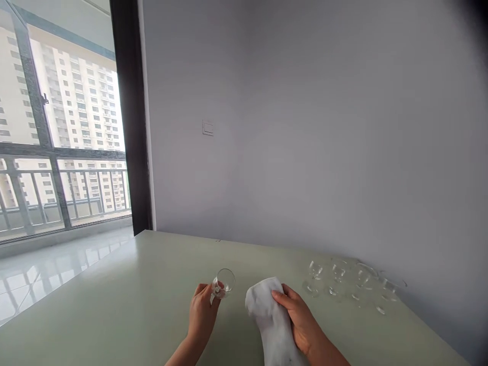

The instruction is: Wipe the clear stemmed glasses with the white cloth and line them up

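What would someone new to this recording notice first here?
Probably the white cloth in the right hand, low in the middle, with a clear glass in the left hand beside it. Next, the bright window at left and the clear stemmed glasses grouped at the table's right.

Single head-worn view, directed forward and slightly down across the pale tabletop [152, 284] from its near side, table close in the lower part, grey wall [305, 127] behind, window [64, 117] at frame left.
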Motion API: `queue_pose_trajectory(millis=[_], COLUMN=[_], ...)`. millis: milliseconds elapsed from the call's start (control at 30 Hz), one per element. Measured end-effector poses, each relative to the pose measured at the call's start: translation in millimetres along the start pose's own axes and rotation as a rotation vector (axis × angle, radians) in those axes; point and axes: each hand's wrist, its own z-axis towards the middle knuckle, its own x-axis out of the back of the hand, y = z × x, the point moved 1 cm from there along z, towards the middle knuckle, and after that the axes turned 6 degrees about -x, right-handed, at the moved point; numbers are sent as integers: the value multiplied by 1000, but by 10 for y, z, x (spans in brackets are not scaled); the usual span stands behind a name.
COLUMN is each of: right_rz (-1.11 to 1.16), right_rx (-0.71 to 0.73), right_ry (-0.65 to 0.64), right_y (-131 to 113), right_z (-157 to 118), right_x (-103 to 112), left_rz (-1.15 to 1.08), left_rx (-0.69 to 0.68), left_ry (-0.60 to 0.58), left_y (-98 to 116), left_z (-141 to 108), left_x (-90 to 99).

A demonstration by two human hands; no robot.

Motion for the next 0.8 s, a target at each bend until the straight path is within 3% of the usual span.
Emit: queue_pose_trajectory(millis=[133, 300, 533, 700, 800], right_rz=[134, 114, -504, -897, -1005], right_rx=[84, 175, 505, 390, 356], right_ry=[99, 12, -85, -149, -160], right_y=[38, 136, 372, 259, 220], right_z=[10, -64, 16, -1, 13], right_x=[-200, -492, -572, -513, -456], left_rz=[94, 188, 297, 364, 416], left_rx=[-155, -276, -395, -515, -623], left_ry=[28, 67, 109, 68, 39], left_y=[-76, -89, -40, -2, 90], left_z=[-46, -117, -112, -102, -104], left_x=[-10, -72, -53, -1, 42])
